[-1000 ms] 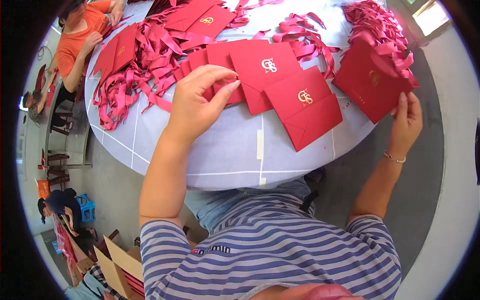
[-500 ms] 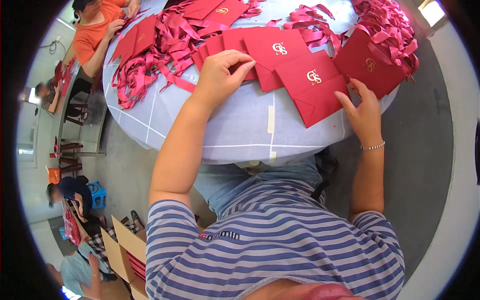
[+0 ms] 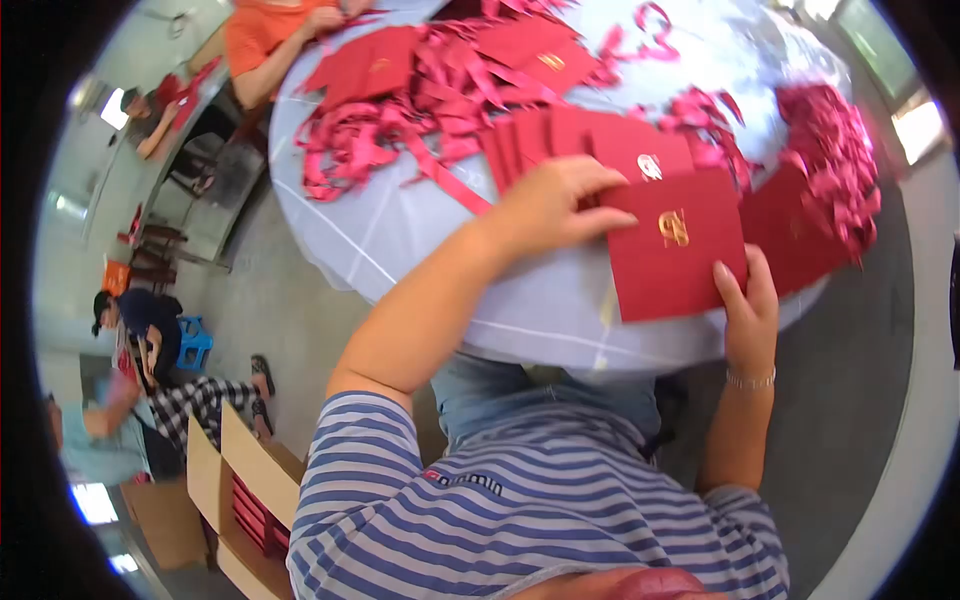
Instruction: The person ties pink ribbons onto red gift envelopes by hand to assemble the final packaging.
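A flat red paper bag (image 3: 672, 265) with a gold logo is between my hands, near the table's front edge. My left hand (image 3: 565, 205) pinches its upper left edge between thumb and fingers. At the lower right edge, my right hand (image 3: 748, 298) grips it, thumb on top and the other fingers partly hidden beneath. Behind it lies an overlapping row of red paper bags (image 3: 575, 135), one showing a pale logo. To the right, another red bag (image 3: 790, 225) rests partly under a heap of pink-red ribbons (image 3: 830, 150).
More ribbons (image 3: 365, 140) and flat bags (image 3: 375, 65) cover the far left of the round, cloth-covered table (image 3: 345, 235). A person in orange (image 3: 265, 45) works there. An open carton (image 3: 235, 500) holding red items stands at my left; other people sit beyond.
My left hand has come right onto the bag's edge. The bag, which showed its folded bottom flap, now presents a plain face with the logo. The whole view has shifted.
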A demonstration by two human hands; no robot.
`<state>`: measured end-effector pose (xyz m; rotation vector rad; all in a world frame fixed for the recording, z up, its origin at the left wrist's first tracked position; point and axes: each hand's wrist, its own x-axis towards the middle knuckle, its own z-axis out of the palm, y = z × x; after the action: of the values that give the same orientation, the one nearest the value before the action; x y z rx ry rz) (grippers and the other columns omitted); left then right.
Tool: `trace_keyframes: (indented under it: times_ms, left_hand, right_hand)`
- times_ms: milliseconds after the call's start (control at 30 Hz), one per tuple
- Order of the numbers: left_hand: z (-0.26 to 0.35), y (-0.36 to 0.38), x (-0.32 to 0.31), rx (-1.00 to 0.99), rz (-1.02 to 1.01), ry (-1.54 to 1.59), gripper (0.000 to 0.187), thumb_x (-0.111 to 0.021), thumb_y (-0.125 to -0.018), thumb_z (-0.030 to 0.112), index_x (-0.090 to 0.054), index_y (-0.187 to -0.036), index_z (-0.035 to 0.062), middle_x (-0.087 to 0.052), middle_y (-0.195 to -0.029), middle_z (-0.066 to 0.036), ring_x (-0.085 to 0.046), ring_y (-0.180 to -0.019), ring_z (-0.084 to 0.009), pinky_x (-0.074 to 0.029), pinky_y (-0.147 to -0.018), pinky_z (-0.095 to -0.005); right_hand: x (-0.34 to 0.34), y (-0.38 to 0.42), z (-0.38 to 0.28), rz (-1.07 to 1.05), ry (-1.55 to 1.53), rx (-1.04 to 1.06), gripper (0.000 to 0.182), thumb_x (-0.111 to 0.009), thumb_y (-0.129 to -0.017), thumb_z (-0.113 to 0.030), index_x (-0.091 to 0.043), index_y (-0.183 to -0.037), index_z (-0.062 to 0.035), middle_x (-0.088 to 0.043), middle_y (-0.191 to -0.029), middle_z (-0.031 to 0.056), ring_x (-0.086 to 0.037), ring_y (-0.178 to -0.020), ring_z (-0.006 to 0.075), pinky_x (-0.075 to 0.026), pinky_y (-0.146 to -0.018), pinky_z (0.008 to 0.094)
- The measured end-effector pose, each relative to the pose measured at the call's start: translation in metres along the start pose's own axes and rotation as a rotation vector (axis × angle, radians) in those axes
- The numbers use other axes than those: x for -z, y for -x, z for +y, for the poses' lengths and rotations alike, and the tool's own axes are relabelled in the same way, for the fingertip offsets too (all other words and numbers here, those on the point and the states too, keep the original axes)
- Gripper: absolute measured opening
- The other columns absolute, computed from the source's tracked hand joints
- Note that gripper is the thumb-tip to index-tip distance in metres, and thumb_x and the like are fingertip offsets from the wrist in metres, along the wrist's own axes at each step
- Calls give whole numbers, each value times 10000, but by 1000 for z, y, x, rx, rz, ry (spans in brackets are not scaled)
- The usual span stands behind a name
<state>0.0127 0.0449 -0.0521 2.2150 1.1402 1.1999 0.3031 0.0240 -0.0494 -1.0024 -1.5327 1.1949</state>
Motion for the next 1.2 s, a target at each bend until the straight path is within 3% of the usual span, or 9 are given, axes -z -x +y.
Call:
trace_keyframes:
  times_ms: [200,467,500,633,833,1067,1100,1133,1200]
  left_hand:
    - [-9,1,12,20,195,30,361,-791,-741,180,-696,-1045,11,-650,-976,-139,-638,-924,-305,-515,-801,-390]
    - [-10,7,24,125,248,17,281,-821,-700,114,-701,-942,37,-599,-991,-96,-622,-922,-268,-508,-824,-355]
    - [-9,7,24,117,259,7,281,-821,-700,114,-701,-942,37,-599,-991,-96,-622,-922,-268,-508,-824,-355]
    - [-13,5,17,119,161,-42,250,-814,-695,102,-658,-878,33,-594,-947,-99,-612,-874,-267,-505,-774,-370]
    - [-10,3,18,40,175,56,271,-819,-667,97,-648,-861,17,-620,-858,-105,-628,-823,-285,-510,-732,-385]
    - [-26,6,28,23,-16,30,339,-769,-765,214,-695,-1027,12,-680,-997,-188,-655,-949,-342,-515,-848,-408]
    - [-22,7,32,84,-42,69,327,-769,-773,226,-703,-1009,10,-689,-981,-185,-668,-924,-329,-524,-818,-396]
    - [-17,8,35,147,-79,70,291,-771,-822,194,-692,-1025,2,-695,-913,-130,-673,-828,-205,-532,-735,-328]
    - [-13,11,37,291,-116,91,241,-762,-846,156,-687,-1005,-10,-700,-828,-56,-613,-754,-90,-507,-679,-266]
  right_hand:
    - [-32,-6,-12,-85,362,148,361,-567,-984,-81,-480,-1314,37,-572,-1242,86,-538,-1121,145,-416,-993,284]
    - [-62,-21,-14,-217,643,-40,712,-712,-892,-113,-320,-1461,58,-504,-1384,242,-524,-1248,298,-419,-1043,378]
    - [-70,-24,-8,-131,584,249,826,-779,-803,-80,-315,-1479,24,-464,-1412,270,-493,-1282,368,-400,-1067,425]
    - [-72,-38,-30,-78,912,452,869,-816,-734,-83,-353,-1462,16,-484,-1386,263,-436,-1315,420,-357,-1098,468]
    - [-83,-63,-35,-241,935,694,515,-800,-708,-80,-572,-1165,-19,-583,-1119,195,-529,-1096,391,-396,-1016,461]
    - [-80,-96,-34,-315,583,376,193,-751,-757,-34,-616,-891,-4,-598,-822,170,-590,-783,327,-465,-697,392]
    - [-76,-100,-23,-313,601,499,149,-737,-806,-32,-627,-902,-1,-609,-825,149,-614,-793,266,-482,-678,345]
    - [-74,-98,-23,-301,487,378,134,-728,-837,-39,-635,-926,-2,-614,-827,118,-619,-820,224,-495,-695,311]
    - [-58,-112,-5,-122,460,616,135,-714,-875,-62,-646,-960,18,-645,-861,67,-613,-781,143,-494,-713,271]
